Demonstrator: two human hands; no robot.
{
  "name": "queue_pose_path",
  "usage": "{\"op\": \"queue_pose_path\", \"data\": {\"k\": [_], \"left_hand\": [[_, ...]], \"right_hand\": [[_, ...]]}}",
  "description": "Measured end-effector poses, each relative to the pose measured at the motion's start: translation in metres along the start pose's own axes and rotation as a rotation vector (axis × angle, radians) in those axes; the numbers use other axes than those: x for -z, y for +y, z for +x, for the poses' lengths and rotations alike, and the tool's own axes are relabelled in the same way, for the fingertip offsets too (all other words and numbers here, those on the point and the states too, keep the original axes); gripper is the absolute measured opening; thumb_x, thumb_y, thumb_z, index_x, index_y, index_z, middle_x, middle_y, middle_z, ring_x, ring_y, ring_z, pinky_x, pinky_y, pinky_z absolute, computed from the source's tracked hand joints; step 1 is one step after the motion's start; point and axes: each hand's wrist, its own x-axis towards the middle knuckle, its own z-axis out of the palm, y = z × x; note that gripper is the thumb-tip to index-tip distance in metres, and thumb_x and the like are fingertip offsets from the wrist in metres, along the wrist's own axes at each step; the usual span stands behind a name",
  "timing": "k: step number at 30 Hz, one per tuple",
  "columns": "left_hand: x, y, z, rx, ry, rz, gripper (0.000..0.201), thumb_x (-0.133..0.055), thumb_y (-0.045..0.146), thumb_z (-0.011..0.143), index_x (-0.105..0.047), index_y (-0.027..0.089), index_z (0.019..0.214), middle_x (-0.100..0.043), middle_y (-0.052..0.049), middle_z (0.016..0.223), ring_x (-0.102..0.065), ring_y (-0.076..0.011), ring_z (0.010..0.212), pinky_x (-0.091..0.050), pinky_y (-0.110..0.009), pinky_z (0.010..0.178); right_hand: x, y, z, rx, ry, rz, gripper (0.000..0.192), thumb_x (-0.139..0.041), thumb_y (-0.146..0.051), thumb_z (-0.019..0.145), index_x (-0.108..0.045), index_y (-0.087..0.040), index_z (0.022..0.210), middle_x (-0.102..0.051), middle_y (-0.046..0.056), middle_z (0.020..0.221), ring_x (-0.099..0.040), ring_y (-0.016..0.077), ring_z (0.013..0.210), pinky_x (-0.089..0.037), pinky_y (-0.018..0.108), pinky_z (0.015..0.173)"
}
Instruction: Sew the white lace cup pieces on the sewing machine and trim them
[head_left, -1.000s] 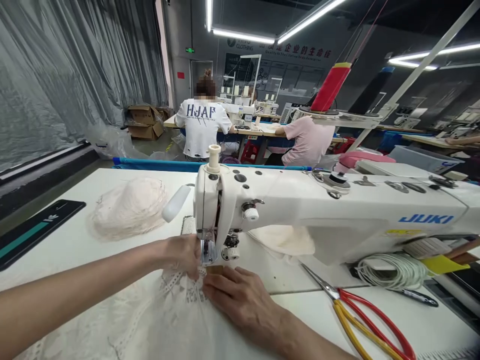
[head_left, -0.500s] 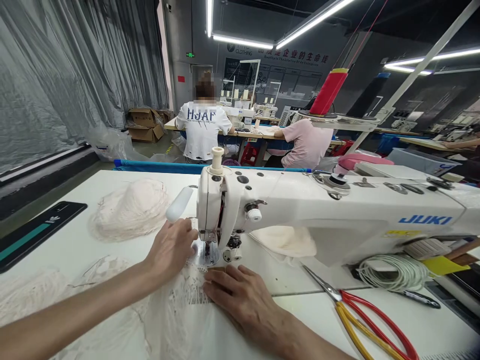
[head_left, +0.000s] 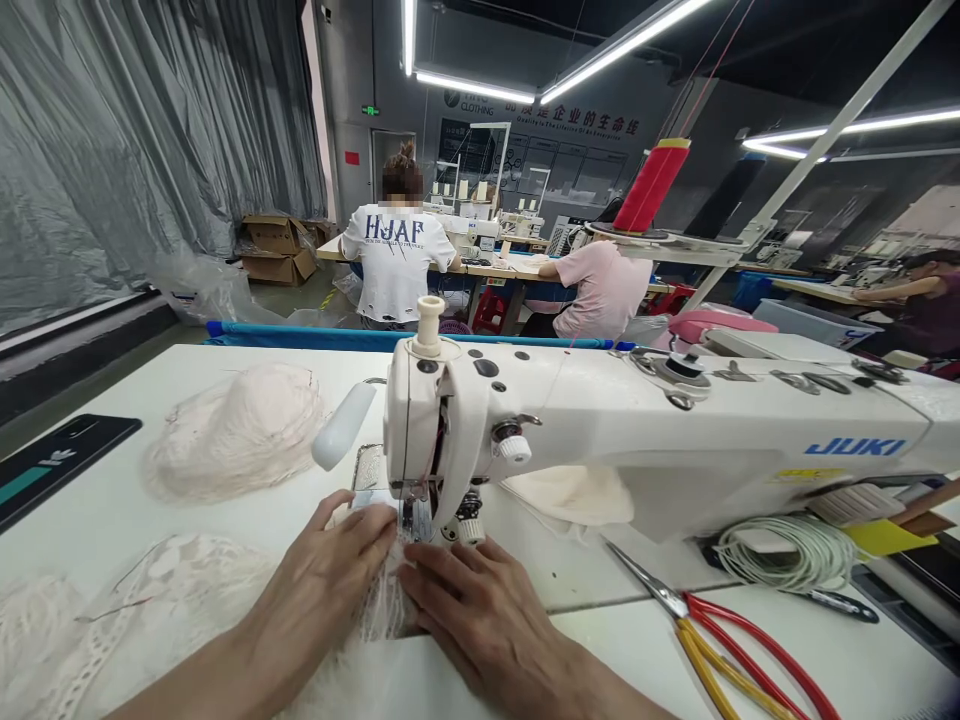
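Observation:
A strip of white, stringy lace lies at the needle of a white sewing machine, running toward me between my hands. My left hand is closed on the lace left of the presser foot, its fingertips close to the foot. Palm down on the machine bed, my right hand rests at the lace's right edge, with fingers extended just in front of the foot and its thumb partly hidden. More lace spreads loosely over the table at left.
A bundled pale heap and a phone lie at left. Cream fabric sits under the machine arm. Red-and-yellow-handled scissors and a coiled cord lie at right. People sit sewing beyond the table.
My left hand has come back toward me from behind the foot and now lies beside the lace in front. My right hand stays nearly in place. The view has shifted slightly.

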Motion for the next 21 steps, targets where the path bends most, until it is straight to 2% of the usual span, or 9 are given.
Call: {"op": "queue_pose_path", "data": {"k": [5,11,16,19,21], "left_hand": [[-0.005,-0.006,0.003,-0.024,0.023,0.024,0.043,-0.033,-0.001,0.083,-0.049,0.024,0.115,-0.064,-0.003,0.097,-0.06,-0.0166,0.096,-0.017,-0.042,0.108],[-0.003,-0.007,0.007,-0.054,0.055,0.026,0.039,-0.032,-0.001,0.082,-0.053,0.023,0.104,-0.064,-0.001,0.086,-0.062,-0.0164,0.086,-0.024,-0.041,0.105],[-0.012,-0.008,0.006,-0.013,0.085,0.05,0.034,-0.036,0.006,0.084,-0.054,0.023,0.107,-0.065,0.0,0.093,-0.062,-0.0155,0.088,-0.021,-0.043,0.108],[-0.016,-0.008,0.005,-0.022,0.102,0.051,0.025,-0.04,0.013,0.084,-0.056,0.022,0.101,-0.066,-0.001,0.096,-0.062,-0.0167,0.092,-0.018,-0.042,0.11],[-0.015,-0.006,0.005,-0.036,0.127,0.062,0.026,-0.038,0.012,0.085,-0.056,0.022,0.101,-0.066,0.0,0.095,-0.061,-0.0165,0.094,-0.017,-0.041,0.11]], "right_hand": [[-0.001,0.003,0.0,-0.031,-0.021,-0.002,0.033,-0.045,-0.025,0.091,-0.047,-0.02,0.124,-0.053,0.006,0.129,-0.056,0.0187,0.081,-0.037,0.032,0.066],[-0.004,0.004,-0.002,-0.037,-0.019,0.005,0.034,-0.045,-0.026,0.091,-0.046,-0.02,0.125,-0.052,0.005,0.13,-0.055,0.0197,0.083,-0.037,0.034,0.067],[-0.006,0.003,-0.003,-0.056,-0.021,0.011,0.032,-0.044,-0.026,0.093,-0.047,-0.02,0.124,-0.052,0.004,0.13,-0.055,0.02,0.085,-0.037,0.034,0.068],[-0.005,0.002,-0.002,-0.055,-0.019,0.0,0.031,-0.043,-0.025,0.093,-0.048,-0.02,0.123,-0.052,0.003,0.131,-0.056,0.0199,0.084,-0.038,0.034,0.067],[-0.004,0.002,-0.001,-0.054,-0.022,-0.009,0.03,-0.043,-0.025,0.093,-0.049,-0.019,0.121,-0.051,0.003,0.131,-0.056,0.0201,0.084,-0.037,0.035,0.067]]}}
